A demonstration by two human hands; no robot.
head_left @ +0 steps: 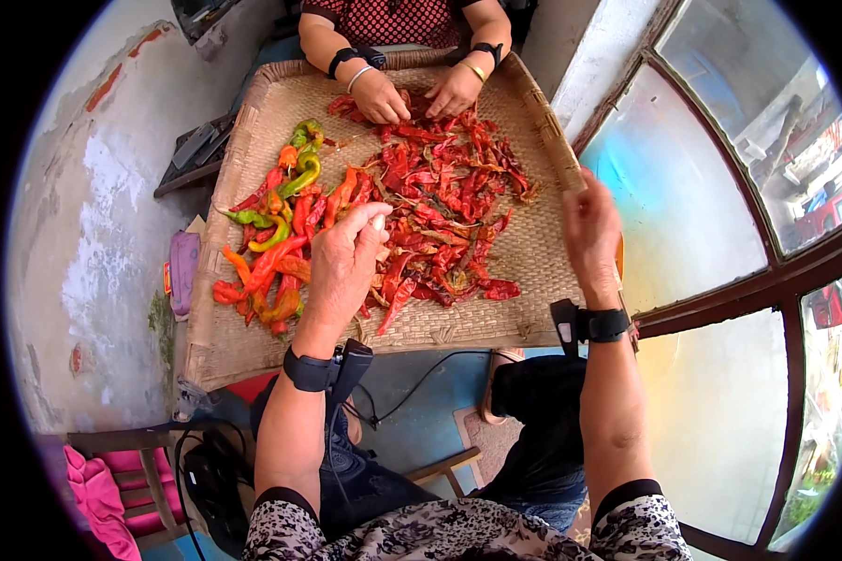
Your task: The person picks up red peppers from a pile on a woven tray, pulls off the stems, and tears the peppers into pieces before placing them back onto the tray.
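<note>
Two people work bare-handed over a shallow woven tray [538, 271] heaped with peppers, beside a frosted window [702, 206] at the right of the frame. Wrinkled dark red peppers [440, 178] spread across the tray's middle, while a smoother, plumper pile of red and orange peppers [271, 262], with a few curled green ones [304, 175], lies along its left side.

At centre, the wearer's left hand [344, 262] hangs above the meeting line of the two piles, its fingers bent in toward the thumb; a small pale spot shows at the tips, and whether it is a nail or something pinched cannot be told. The right hand [591, 234], blurred, is raised at the tray's right rim, well apart from the peppers, its fingers loosely curled; whether they hold anything cannot be told either.

At the top of the frame, a co-worker's two hands [381, 98] [455, 91] reach down into the far edge of the dark red heap.

The step in hand appears to be picking through the peppers piece by piece. A next reach would call for lowering open fingers onto a single pepper and lifting it lightly, since the wrinkled ones look brittle.
</note>
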